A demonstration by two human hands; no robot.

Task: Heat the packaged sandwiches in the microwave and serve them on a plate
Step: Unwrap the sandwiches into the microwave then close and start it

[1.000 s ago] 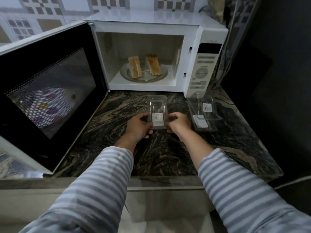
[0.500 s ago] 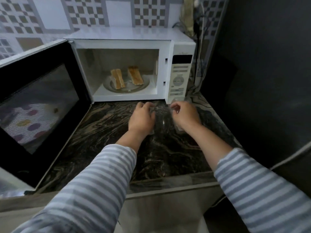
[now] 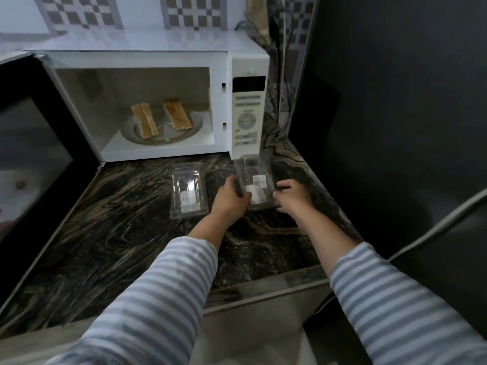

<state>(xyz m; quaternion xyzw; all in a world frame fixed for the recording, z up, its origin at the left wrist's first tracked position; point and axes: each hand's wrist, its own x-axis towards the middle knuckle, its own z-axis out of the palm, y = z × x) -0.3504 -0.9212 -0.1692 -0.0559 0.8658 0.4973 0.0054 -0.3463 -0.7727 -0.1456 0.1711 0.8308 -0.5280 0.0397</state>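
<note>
Now both hands point(image 3: 259, 197) grip right package point(image 3: 255, 184); left package point(image 3: 188, 191) released.

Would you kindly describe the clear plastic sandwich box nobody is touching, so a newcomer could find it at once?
Start at the white microwave with its door open; on the dark marbled stone counter before it lie two clear plastic sandwich boxes. The untouched box lies below the oven opening, left of the other box. The left hand and right hand grip the other one.

White microwave point(image 3: 158, 59), golden-brown toasted sandwiches point(image 3: 160, 118), dark swirled marble countertop point(image 3: 118, 219) (tan veins), blue-grey-and-white striped sleeves point(image 3: 147, 299), checkered wall tiles point(image 3: 195, 11).
</note>
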